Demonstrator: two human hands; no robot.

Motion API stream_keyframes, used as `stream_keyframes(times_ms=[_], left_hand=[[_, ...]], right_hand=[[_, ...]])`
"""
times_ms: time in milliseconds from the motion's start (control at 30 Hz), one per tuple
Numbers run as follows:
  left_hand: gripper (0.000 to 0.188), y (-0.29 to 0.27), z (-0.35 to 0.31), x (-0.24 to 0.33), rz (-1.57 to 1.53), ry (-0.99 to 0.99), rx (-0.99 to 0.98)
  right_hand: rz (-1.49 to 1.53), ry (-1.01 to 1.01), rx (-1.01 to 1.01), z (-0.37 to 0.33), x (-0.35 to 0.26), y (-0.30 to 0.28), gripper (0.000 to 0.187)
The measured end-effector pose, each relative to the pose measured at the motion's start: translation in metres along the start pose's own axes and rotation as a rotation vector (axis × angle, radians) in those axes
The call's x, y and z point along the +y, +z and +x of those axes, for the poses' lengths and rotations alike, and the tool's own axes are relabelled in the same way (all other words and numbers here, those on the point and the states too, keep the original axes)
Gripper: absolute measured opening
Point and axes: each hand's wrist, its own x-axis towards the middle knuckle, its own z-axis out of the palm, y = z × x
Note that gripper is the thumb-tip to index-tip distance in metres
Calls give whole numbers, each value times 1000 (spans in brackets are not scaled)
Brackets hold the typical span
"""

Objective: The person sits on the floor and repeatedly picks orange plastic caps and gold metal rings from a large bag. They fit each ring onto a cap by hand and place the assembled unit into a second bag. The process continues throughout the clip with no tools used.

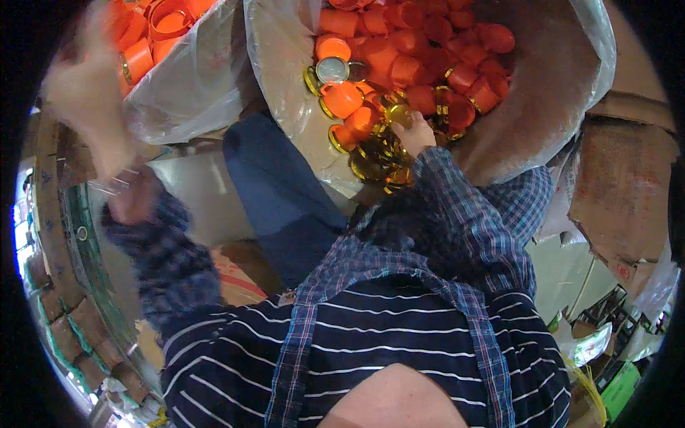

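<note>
My right hand (417,136) reaches into a large plastic-lined box (284,85), its fingers closed on the edge of a shiny gold lid (399,113). Under and around it lies a heap of gold lids (366,167). Beyond them, orange-red plastic cups (405,69) fill the far part of the box; some have a gold rim. Smeared by motion, my left hand (85,89) is beside a second lined bag (189,89) holding orange cups (137,60). Whether that hand holds anything cannot be made out.
Flattened brown cardboard (621,192) stands right of the box. My knee (267,171) rests between the two containers. Stacked brown cartons (89,324) line the far left. At the lower right are a green box (619,392) and clear plastic wrapping (591,347).
</note>
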Motion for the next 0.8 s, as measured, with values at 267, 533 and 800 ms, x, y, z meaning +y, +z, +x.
stream_keyframes(times_ms=[267, 533, 800], left_hand=[[34, 197, -222, 28, -23, -708, -1546], [73, 243, -277, -34, 135, -499, -1402], [63, 215, -275, -15, 141, -483, -1379]], right_hand=[[-155, 75, 32, 30, 9, 38, 97], [316, -26, 46, 31, 40, 57, 104], [756, -8, 50, 23, 19, 16, 97]])
